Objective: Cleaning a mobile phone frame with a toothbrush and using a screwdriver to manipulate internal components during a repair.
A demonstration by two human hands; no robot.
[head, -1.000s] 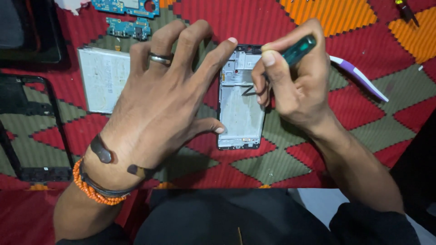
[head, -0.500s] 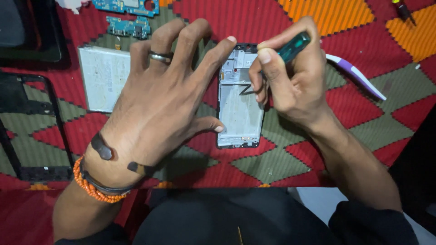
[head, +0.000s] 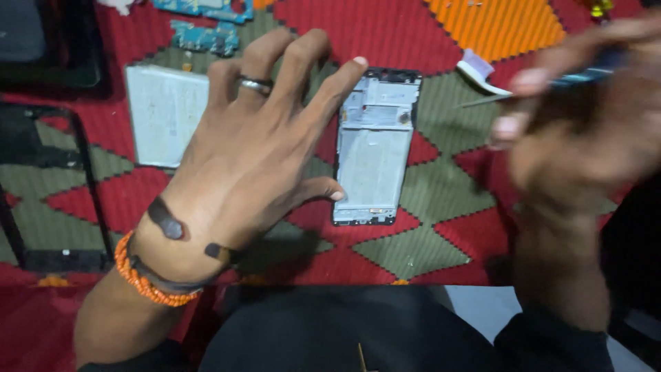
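Note:
An opened phone frame [head: 372, 148], silver inside with a black rim, lies flat on a patterned red, green and orange cloth [head: 441, 241]. My left hand [head: 255, 158], with a ring and an orange bead bracelet, spreads its fingers over the frame's left edge; the index fingertip and thumb touch its rim. My right hand [head: 585, 131] is blurred at the far right, lifted off the frame, pinching a slim teal-handled tool [head: 585, 72] whose thin metal tip points left.
A flat grey battery [head: 162, 114] lies left of my left hand. Blue circuit boards [head: 203, 34] sit at the top left. A black phone back frame [head: 48, 186] lies at the left edge. A white and purple pry tool [head: 478, 76] rests near the orange patch.
My right hand has pulled the tool away from the frame's upper part, up and to the right. The dark cable piece seen on the frame is no longer there. My left hand stays.

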